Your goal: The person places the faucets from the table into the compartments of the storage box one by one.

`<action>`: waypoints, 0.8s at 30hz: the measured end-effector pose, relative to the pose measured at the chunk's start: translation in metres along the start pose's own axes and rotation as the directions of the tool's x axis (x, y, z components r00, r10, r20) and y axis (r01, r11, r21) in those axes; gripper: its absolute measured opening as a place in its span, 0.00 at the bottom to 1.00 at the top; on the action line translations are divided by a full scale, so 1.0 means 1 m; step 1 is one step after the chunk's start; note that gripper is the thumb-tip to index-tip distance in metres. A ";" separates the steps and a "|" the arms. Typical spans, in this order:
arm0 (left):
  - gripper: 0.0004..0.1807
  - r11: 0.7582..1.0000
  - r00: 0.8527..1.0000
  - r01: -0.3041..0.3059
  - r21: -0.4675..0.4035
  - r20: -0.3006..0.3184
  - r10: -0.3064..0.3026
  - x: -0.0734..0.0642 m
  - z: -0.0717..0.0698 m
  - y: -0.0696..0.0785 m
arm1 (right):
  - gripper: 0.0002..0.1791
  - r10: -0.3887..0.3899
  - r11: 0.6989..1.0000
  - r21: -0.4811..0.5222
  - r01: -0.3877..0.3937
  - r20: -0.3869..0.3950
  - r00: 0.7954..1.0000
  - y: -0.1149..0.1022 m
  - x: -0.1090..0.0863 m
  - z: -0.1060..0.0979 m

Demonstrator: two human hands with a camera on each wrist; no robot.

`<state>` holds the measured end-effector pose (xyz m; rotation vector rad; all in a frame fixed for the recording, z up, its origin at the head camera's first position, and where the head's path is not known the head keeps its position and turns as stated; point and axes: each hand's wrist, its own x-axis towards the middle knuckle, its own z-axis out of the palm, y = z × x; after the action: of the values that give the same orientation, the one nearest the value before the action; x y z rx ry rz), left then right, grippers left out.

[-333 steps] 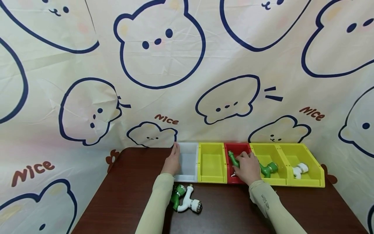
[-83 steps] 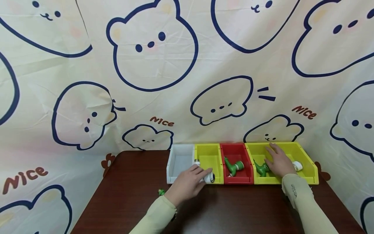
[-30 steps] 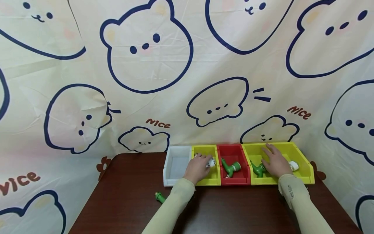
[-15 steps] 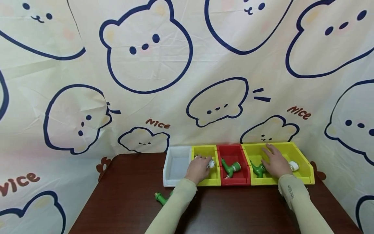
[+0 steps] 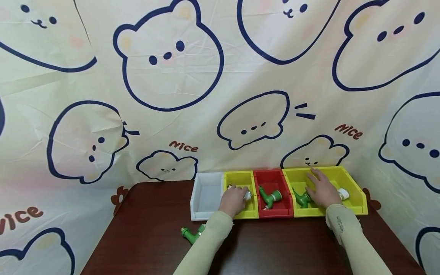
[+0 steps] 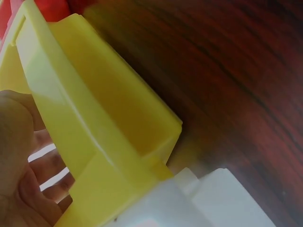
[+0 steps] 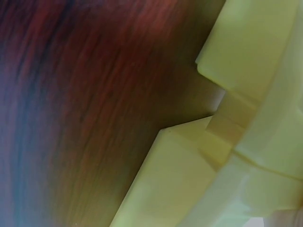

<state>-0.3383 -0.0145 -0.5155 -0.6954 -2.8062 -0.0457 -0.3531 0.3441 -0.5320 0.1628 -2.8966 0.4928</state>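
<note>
Beside the red bin (image 5: 271,177), the left hand (image 5: 233,201) partly hides, seemingly, a tap (image 5: 248,195).

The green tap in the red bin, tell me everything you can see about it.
The green tap has a glossy body that looks like plastic and branches in three: a slim tube pointing to the back left, a thick round cap at the right, and a short end with a silvery tip at the front. It lies tilted on the floor of the red bin. Neither hand touches it. Whether its cap meets the side wall is hard to tell.
</note>
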 end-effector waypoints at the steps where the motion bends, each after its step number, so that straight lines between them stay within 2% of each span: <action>1: 0.15 1.000 1.000 0.001 0.004 0.003 -0.001 0.000 0.001 0.000 | 0.33 -0.003 1.000 0.000 0.003 -0.002 1.000 0.000 0.000 0.000; 11: 0.16 0.999 0.997 0.038 0.031 0.063 -0.040 0.001 0.003 0.004 | 0.33 -0.002 1.000 -0.004 0.002 -0.005 1.000 -0.002 -0.001 -0.001; 24: 0.14 0.997 0.993 0.060 0.051 0.099 -0.065 0.002 0.004 0.006 | 0.34 0.012 1.000 0.000 -0.012 0.003 1.000 -0.002 0.000 0.000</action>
<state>-0.3382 -0.0074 -0.5192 -0.6155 -2.9141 0.0458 -0.3530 0.3423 -0.5313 0.1470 -2.9017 0.4956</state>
